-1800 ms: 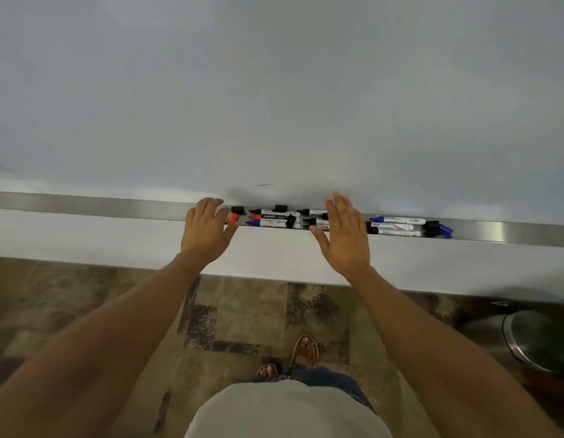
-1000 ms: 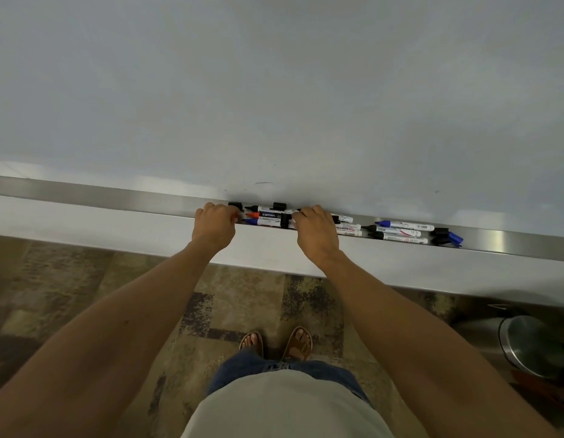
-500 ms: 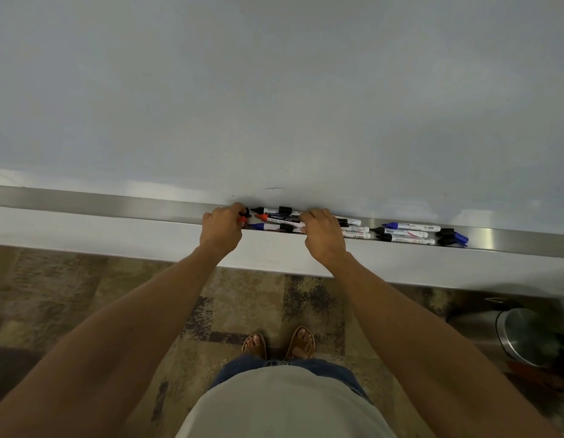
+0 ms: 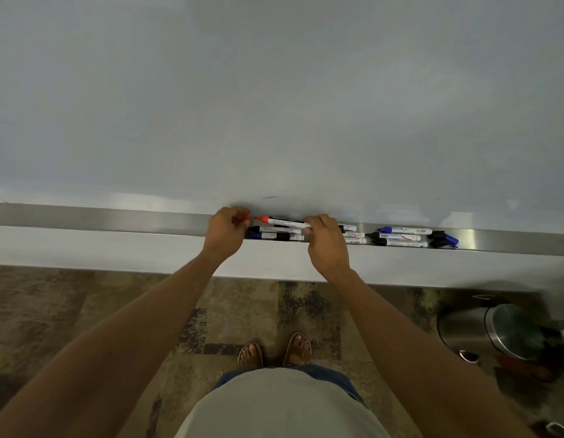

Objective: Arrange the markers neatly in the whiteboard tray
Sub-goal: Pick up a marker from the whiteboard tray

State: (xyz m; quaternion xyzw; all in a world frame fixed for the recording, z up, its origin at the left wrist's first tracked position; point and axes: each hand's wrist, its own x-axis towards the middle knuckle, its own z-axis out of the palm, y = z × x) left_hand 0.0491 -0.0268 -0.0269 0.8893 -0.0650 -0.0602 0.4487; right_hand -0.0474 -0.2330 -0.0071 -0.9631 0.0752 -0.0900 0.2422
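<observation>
A steel whiteboard tray (image 4: 116, 218) runs across the view under the whiteboard (image 4: 274, 105). My right hand (image 4: 326, 245) grips the back end of an uncapped red marker (image 4: 282, 221), lifted slightly above the tray with its tip pointing left. My left hand (image 4: 225, 232) is closed around a red cap (image 4: 245, 219), just left of that tip. Below the red marker lie a black marker (image 4: 274, 229) and a blue marker (image 4: 274, 237). Further right sit several more markers (image 4: 400, 237) and loose black and blue caps (image 4: 445, 239).
A white ledge (image 4: 84, 248) runs below the tray. A steel bin (image 4: 495, 331) stands on the patterned carpet at the lower right. My sandalled feet (image 4: 274, 354) are close to the wall.
My right hand has lifted the red marker out of the pile. My left hand has closed on the red cap beside its tip.
</observation>
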